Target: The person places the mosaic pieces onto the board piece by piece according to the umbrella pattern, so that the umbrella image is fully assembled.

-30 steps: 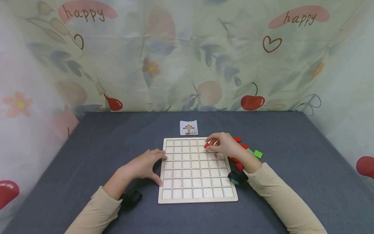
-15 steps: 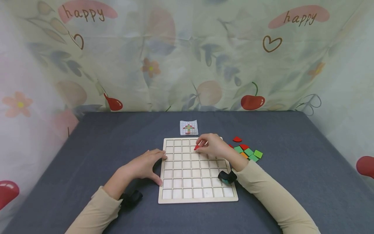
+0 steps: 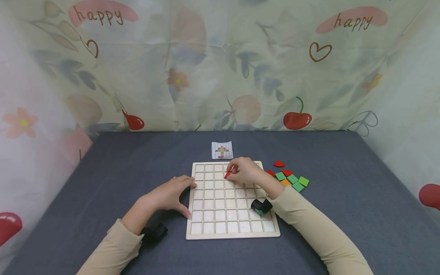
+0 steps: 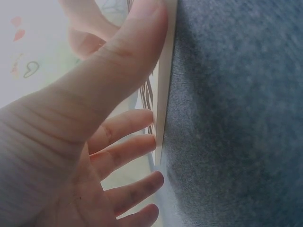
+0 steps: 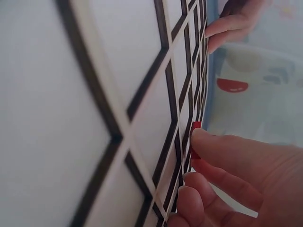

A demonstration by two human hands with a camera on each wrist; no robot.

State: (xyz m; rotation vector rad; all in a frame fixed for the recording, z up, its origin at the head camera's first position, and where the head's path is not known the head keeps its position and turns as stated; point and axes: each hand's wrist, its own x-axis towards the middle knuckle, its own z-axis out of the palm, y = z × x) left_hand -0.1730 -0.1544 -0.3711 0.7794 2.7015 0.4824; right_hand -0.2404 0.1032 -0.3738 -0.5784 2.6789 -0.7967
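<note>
A pale wooden grid board (image 3: 233,235) lies on the dark table. My right hand (image 3: 245,171) pinches a small red tile (image 3: 227,175) between thumb and fingers, over the second row of cells near the board's middle. In the right wrist view the red tile (image 5: 196,124) is seen edge-on, close over the grid cells. My left hand (image 3: 172,194) rests at the board's left edge, fingers spread and thumb touching the rim. The left wrist view shows the thumb and fingertips of the left hand (image 4: 109,94) along the board's side (image 4: 163,94).
Right of the board lie several loose tiles: green (image 3: 292,178), light green (image 3: 304,181), orange (image 3: 285,182) and red (image 3: 279,164). A small card (image 3: 222,150) with a coloured grid pattern sits behind the board. A printed curtain (image 3: 220,65) hangs at the back.
My right hand has moved left over the board with the red tile, from the right side to near the middle column, uncovering more loose tiles. The left hand stays put.
</note>
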